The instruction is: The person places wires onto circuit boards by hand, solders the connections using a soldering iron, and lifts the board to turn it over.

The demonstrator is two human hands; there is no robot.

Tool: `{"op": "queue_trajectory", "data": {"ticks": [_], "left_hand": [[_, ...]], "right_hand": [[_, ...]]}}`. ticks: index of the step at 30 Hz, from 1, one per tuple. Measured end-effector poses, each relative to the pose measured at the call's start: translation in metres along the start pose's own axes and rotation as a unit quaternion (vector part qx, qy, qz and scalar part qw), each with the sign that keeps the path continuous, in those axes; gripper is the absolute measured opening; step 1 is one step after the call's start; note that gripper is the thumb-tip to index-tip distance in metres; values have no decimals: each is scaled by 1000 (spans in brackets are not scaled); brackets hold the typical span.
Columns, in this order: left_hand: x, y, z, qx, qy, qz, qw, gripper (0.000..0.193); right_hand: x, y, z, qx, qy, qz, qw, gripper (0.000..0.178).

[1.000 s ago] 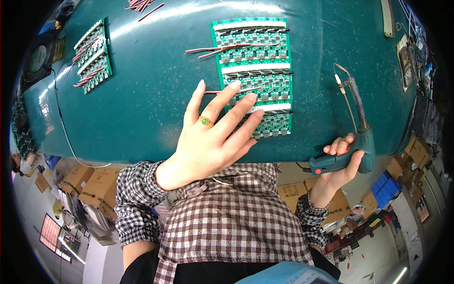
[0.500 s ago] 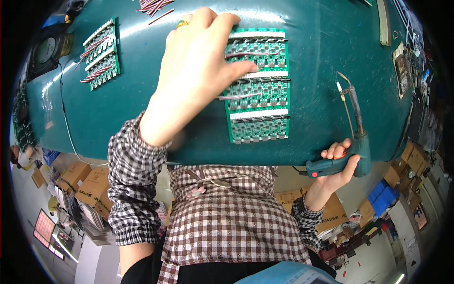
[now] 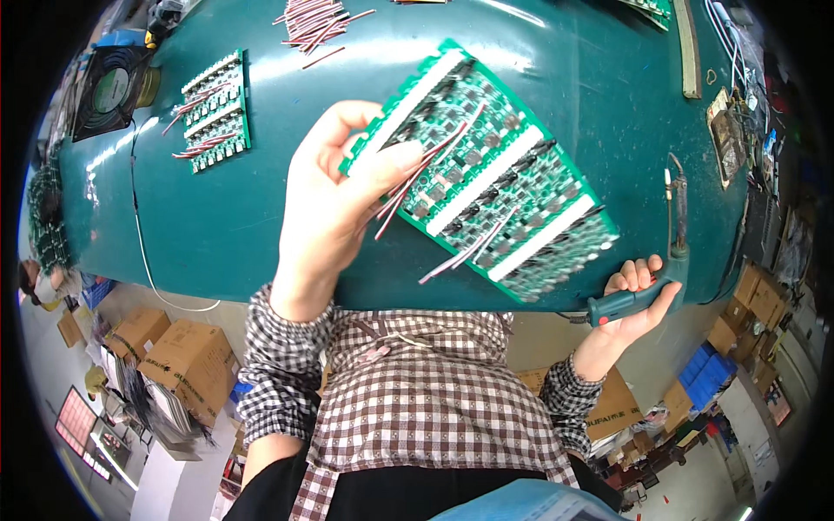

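Note:
My left hand grips the upper left edge of a green circuit board panel, thumb on top. The panel is lifted and tilted, with rows of white strips and small black parts. Several thin red, black and white wires lie across it near my thumb, some ends hanging past its edge. My right hand holds a dark green gun-shaped soldering iron, its fingers wrapped round the handle. The iron's bent tip points away from me, to the right of the panel and apart from it.
Another board panel with wires lies at the left, near a black fan. A pile of cut wires sits at the back. A worn pad and a pale strip lie at the right. Cardboard boxes stand below the table.
The panel lay flat beneath my left hand; now that hand has raised and turned it, its lower end swinging right. My right hand has shifted slightly right with the soldering iron.

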State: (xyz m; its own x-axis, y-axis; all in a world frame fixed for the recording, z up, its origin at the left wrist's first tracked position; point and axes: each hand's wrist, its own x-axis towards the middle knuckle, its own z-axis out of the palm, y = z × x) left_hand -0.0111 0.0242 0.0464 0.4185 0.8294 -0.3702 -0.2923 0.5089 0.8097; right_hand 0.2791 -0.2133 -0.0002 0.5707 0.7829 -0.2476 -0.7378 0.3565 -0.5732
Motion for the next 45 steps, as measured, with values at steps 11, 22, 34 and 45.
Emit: {"op": "queue_trajectory", "data": {"ticks": [11,22,34,45], "left_hand": [[-23,-8,4,-152,-15,66,986,30],[-26,-7,-1,-190,-31,35,981,29],[-23,-12,-2,-236,-37,-13,971,31],[-15,-12,-4,-201,-33,-30,978,31]], "right_hand": [[-1,4,4,-43,30,-15,999,42],[1,7,10,-107,82,-37,990,42],[-1,9,11,-119,145,-37,982,43],[-2,8,13,-116,126,-44,984,42]]}}
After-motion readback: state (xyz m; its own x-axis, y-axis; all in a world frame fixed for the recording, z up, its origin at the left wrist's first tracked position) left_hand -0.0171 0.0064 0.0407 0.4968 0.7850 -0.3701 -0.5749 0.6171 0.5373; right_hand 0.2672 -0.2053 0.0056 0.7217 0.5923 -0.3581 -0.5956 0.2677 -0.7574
